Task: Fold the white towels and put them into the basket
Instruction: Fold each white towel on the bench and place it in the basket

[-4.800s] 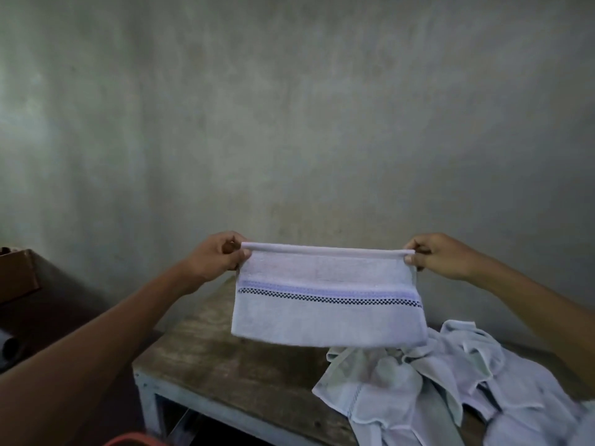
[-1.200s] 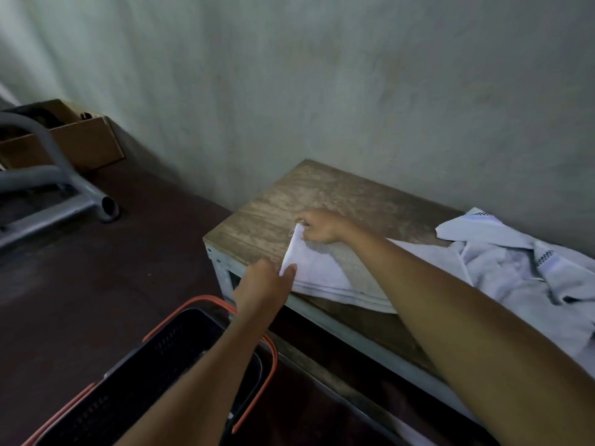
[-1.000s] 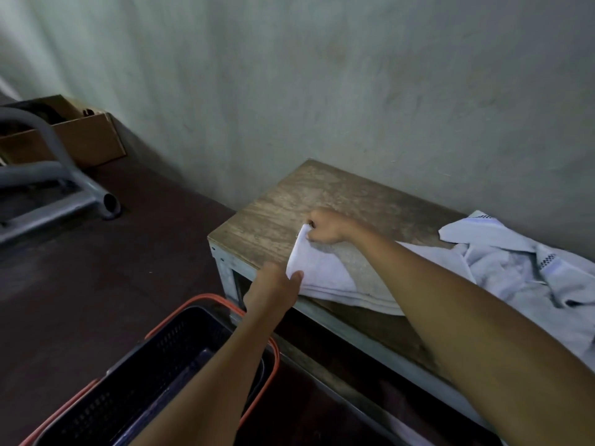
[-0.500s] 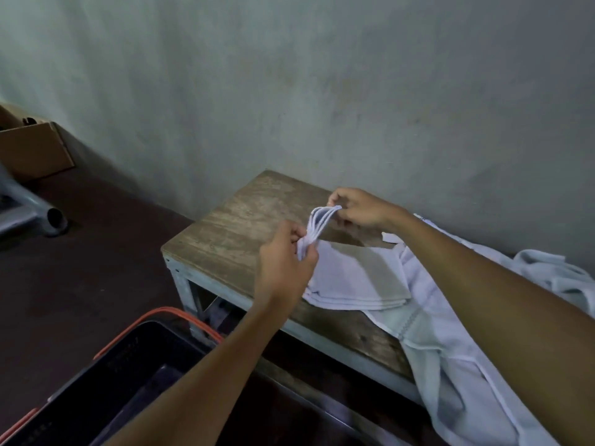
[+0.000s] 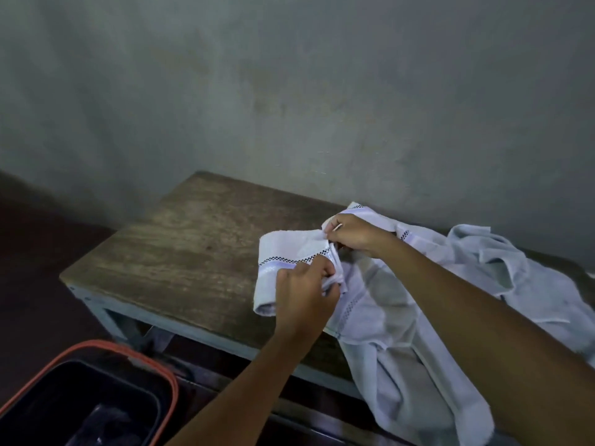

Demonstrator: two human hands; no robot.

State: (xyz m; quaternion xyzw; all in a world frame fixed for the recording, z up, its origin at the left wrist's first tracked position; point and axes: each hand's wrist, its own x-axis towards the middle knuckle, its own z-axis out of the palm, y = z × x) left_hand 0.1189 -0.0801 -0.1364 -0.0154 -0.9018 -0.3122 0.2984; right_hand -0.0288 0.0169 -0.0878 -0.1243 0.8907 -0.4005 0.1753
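Folded white towel (image 5: 285, 252) is pinched at its right edge by left hand (image 5: 304, 294) and right hand (image 5: 357, 235) over the wooden counter (image 5: 180, 252), unfolded towels (image 5: 483, 268) heaped alongside, orange-rimmed basket (image 5: 96, 343) on the floor below-left.
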